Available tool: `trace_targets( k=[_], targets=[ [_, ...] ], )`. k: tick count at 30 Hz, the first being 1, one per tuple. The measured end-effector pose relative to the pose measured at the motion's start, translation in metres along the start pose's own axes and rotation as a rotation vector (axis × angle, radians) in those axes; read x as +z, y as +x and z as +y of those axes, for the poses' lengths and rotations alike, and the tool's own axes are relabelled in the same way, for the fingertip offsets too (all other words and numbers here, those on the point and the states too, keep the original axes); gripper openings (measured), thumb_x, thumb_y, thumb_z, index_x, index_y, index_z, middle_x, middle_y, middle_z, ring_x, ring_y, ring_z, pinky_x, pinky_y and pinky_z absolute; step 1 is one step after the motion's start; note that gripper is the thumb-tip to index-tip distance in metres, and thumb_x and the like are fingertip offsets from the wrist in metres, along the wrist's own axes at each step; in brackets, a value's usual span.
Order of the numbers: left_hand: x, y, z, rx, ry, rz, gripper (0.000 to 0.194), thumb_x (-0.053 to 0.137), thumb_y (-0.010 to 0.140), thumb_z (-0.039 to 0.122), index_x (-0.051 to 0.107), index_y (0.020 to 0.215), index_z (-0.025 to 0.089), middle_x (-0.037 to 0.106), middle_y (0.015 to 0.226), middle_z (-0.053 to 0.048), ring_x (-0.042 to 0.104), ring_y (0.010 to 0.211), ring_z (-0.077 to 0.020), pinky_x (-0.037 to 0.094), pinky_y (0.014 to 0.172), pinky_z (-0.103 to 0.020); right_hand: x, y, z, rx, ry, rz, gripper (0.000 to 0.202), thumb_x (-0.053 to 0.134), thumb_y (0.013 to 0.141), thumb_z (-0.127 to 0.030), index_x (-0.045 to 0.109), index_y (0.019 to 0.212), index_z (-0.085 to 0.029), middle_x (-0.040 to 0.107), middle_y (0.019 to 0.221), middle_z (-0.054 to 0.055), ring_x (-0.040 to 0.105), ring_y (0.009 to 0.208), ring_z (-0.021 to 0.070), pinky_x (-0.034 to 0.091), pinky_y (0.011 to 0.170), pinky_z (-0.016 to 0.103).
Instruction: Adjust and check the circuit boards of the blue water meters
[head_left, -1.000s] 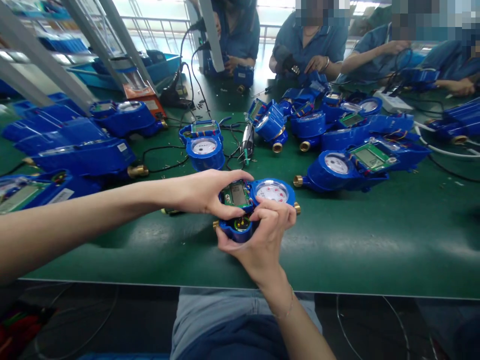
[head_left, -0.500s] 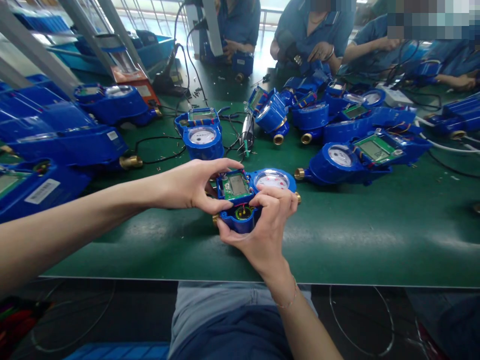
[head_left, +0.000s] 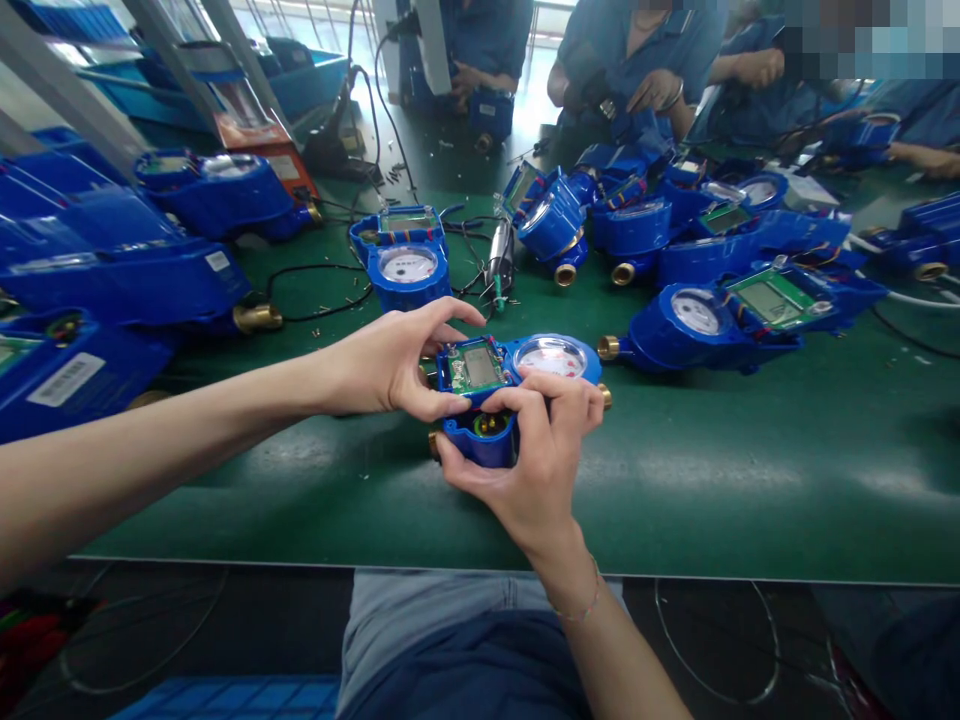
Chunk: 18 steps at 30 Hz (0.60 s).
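Note:
A blue water meter [head_left: 480,450] with brass ends sits on the green table in front of me, its round clear-covered dial [head_left: 553,355] to the right. Over its open housing lies a green circuit board with a small display [head_left: 480,366], in a blue frame. My left hand [head_left: 409,362] grips this board's frame between thumb and fingers from the left. My right hand [head_left: 536,450] is closed round the near side of the meter, thumb at the lower left and bent fingertips by the gap between board and housing. Inside that gap a round part with brass-coloured pins [head_left: 491,425] shows.
More blue meters stand around: one behind [head_left: 409,265], one at right [head_left: 694,320], several stacked at left [head_left: 127,270]. A pen-like tool with a green tip [head_left: 499,265] lies among black cables. Co-workers [head_left: 637,70] sit across the green table [head_left: 712,480].
My right fingers have shifted slightly left along the board's near edge, covering more of the gap. The board remains in my left hand. The view has turned a little.

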<state>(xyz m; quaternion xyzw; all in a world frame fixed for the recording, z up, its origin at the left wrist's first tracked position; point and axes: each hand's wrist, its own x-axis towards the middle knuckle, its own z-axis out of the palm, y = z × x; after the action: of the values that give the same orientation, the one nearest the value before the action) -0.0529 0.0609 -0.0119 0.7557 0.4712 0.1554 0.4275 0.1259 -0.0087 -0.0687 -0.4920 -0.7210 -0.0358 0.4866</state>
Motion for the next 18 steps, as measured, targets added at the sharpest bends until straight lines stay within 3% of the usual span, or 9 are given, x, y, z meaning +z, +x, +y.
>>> trace_targets(
  k=[11,15,18],
  targets=[
    [-0.0059,0.0018,0.0007,0.004,0.013,-0.029,0.076,0.079,0.064,0.052,0.044,0.125,0.023,0.065,0.118,-0.009,0.067,0.095,-0.0272,0.057,0.081,-0.036,-0.0005,-0.0009,-0.0013,0.0,0.008,0.016,0.033,0.076,0.069,-0.04,0.055,0.086,-0.021,0.059,0.098,0.005,0.058,0.097,0.0259,0.033,0.098,0.046],
    [-0.0056,-0.0007,0.0053,-0.004,0.059,-0.028,0.088,0.081,0.06,0.052,0.042,0.134,0.026,0.063,0.124,-0.012,0.064,0.107,-0.0326,0.058,0.079,-0.035,-0.0049,-0.0047,0.0016,-0.001,-0.005,0.021,0.032,0.075,0.069,-0.041,0.055,0.087,-0.022,0.057,0.098,0.005,0.058,0.096,0.026,0.034,0.097,0.047],
    [-0.0045,-0.004,0.006,-0.009,0.014,-0.039,0.086,0.08,0.063,0.051,0.043,0.137,0.029,0.061,0.128,-0.01,0.059,0.118,-0.0344,0.059,0.076,-0.032,-0.0073,-0.0046,0.0043,-0.007,0.012,0.003,0.034,0.076,0.067,-0.042,0.055,0.087,-0.022,0.055,0.096,0.004,0.058,0.093,0.0252,0.035,0.098,0.047]
  ],
)
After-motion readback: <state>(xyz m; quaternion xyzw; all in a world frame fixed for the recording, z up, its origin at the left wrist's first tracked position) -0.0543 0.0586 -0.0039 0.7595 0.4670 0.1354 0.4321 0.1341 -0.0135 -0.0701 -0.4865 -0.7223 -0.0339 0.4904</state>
